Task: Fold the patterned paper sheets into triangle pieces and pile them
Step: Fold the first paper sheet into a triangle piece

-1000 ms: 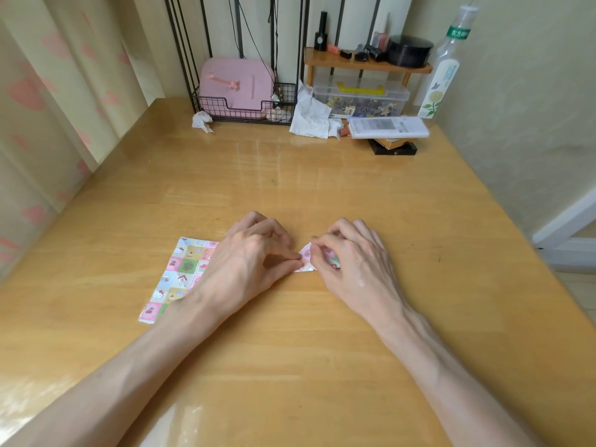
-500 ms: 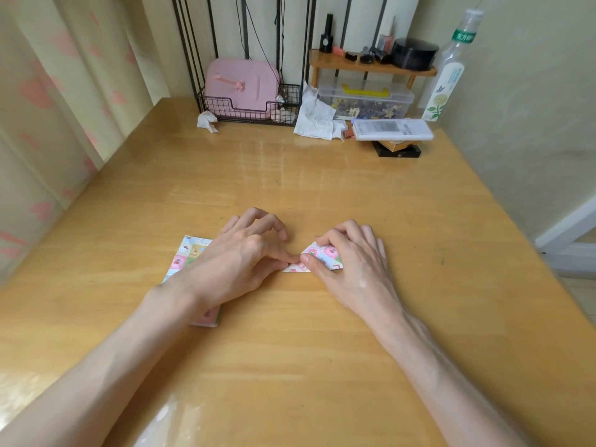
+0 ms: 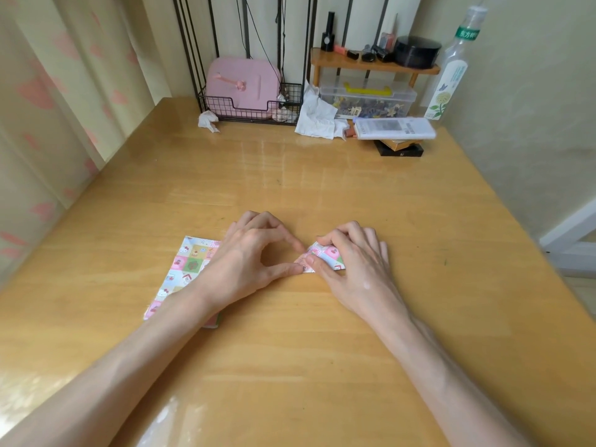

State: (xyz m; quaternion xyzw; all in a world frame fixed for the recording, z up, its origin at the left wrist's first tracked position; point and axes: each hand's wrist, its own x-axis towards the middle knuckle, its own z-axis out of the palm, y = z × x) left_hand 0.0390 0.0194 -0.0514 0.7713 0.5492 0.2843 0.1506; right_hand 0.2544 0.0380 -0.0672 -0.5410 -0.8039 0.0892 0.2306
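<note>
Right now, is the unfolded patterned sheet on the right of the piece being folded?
No, the unfolded patterned sheet lies flat to the left of the folded piece, partly covered by the left hand.

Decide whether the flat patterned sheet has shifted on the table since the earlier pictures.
No. The flat sheet sits where it was, measured against the wire basket; only the camera shifted slightly.

The table's [image 3: 290, 188] far edge is crowded by a wire basket [image 3: 245, 106], tissues [image 3: 314, 119], a clear box [image 3: 367, 98] and, at the far right corner, a bottle [image 3: 451, 79]. Bare wood is left across the middle, beyond the patterned sheets [image 3: 183, 266].
</note>
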